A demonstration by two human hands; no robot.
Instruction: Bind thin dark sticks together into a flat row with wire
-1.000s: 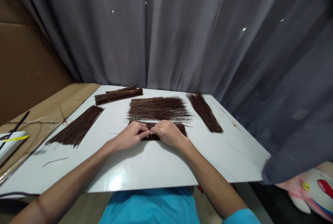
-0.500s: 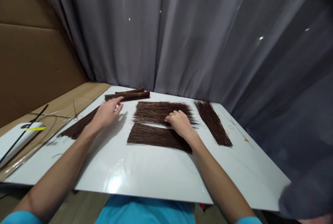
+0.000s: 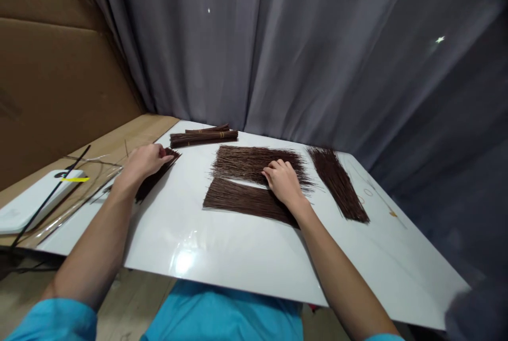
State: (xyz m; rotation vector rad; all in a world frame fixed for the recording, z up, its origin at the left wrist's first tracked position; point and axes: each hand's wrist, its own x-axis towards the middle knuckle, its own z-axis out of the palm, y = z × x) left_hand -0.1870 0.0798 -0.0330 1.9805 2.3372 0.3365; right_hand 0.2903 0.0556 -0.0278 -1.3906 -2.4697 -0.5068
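My left hand (image 3: 143,161) rests on the left pile of thin dark brown sticks (image 3: 156,177), fingers curled over its far end. My right hand (image 3: 284,181) lies flat, fingers spread, where the loose middle pile (image 3: 246,162) meets the nearer fanned pile (image 3: 238,201). Both piles lie on a glossy white board (image 3: 222,256). Another stick pile (image 3: 337,182) lies to the right. Tied bundles (image 3: 203,136) sit at the back.
A grey curtain (image 3: 301,55) hangs close behind and to the right of the board. To the left is a wooden surface with clear plastic, a white flat object (image 3: 27,203) and a black strip (image 3: 47,198). Brown cardboard (image 3: 55,76) stands at the far left.
My hands, together on the near pile a second ago, have parted. The left hand moved left onto the left pile; the right hand slid up to the middle pile's edge. The view shifted left.
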